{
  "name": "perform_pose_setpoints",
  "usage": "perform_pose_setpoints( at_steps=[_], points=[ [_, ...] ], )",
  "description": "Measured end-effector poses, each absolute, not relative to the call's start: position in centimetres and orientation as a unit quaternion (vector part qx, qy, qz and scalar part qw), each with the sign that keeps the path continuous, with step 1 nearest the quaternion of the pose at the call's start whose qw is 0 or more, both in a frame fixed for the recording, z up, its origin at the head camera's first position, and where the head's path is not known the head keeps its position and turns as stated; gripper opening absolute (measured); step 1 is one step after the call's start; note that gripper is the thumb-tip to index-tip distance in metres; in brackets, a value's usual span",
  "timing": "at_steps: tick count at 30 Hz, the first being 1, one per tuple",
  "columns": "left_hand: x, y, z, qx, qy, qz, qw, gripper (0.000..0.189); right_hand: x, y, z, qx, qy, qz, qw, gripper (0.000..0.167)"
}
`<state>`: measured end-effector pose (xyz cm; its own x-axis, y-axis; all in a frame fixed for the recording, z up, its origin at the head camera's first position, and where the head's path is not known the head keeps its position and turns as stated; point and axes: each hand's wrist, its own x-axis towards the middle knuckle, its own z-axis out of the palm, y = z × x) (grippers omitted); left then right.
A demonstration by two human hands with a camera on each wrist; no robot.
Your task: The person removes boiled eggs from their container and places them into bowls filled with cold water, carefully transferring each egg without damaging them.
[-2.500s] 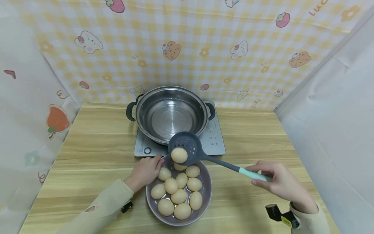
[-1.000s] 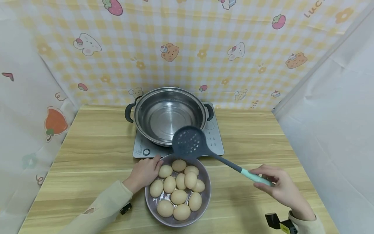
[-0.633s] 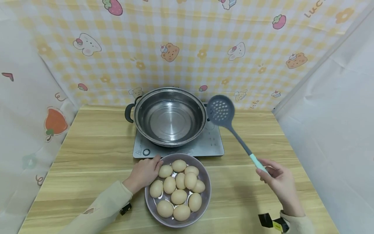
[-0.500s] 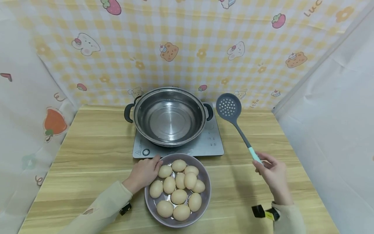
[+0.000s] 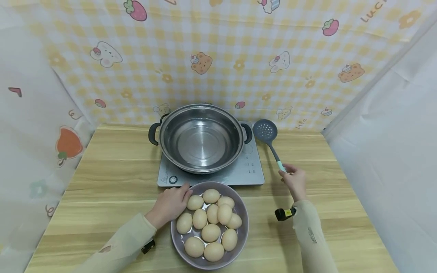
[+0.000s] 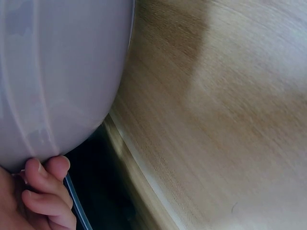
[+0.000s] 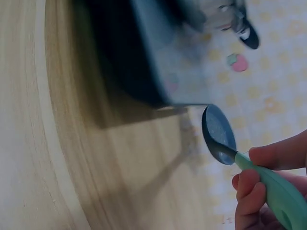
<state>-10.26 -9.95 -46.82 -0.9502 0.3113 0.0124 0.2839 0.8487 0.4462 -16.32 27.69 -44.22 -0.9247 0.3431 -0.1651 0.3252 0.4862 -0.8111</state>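
Note:
My left hand point(image 5: 170, 204) holds the upper left rim of a mauve bowl point(image 5: 243, 242). In the left wrist view its curled fingers point(image 6: 50, 206) touch the bowl's outer wall point(image 6: 72, 72). Several light brown eggs point(image 5: 210, 232) lie in the bowl, one egg point(image 5: 224, 214) resting on top of others. To the right of the cooker, my right hand point(image 5: 294, 182) pinches the mint-green handle of a grey skimmer point(image 5: 265, 131). The right wrist view shows thumb and fingers around the handle point(image 7: 276, 191); nothing lies on the skimmer's perforated head point(image 7: 219, 132).
A steel pot point(image 5: 201, 140) with black handles sits on a flat grey induction cooker point(image 5: 239, 176) behind the bowl. No eggs show in it. A checked cloth point(image 5: 218, 45) backs the wooden table point(image 5: 112, 167), and white sheets point(image 5: 392, 159) close both sides.
An egg rode on the skimmer over the bowl; now it lies among the others. My right hand has carried the bare skimmer right and back, beside the cooker. The left hand stays.

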Motion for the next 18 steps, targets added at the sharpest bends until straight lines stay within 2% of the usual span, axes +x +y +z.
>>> perform_pose_setpoints(
  at_steps=[11,18],
  points=[
    [-10.3,-9.9,-46.9,0.154,0.962,0.224,0.028,0.017,-17.7,27.3,-46.2,-0.175,-0.872,0.456,0.025,0.028],
    [-10.4,-10.0,-46.9,0.148,0.961,0.228,0.042,0.016,-17.6,27.5,-47.0,-0.150,-0.918,0.367,0.011,0.028]
  ],
)
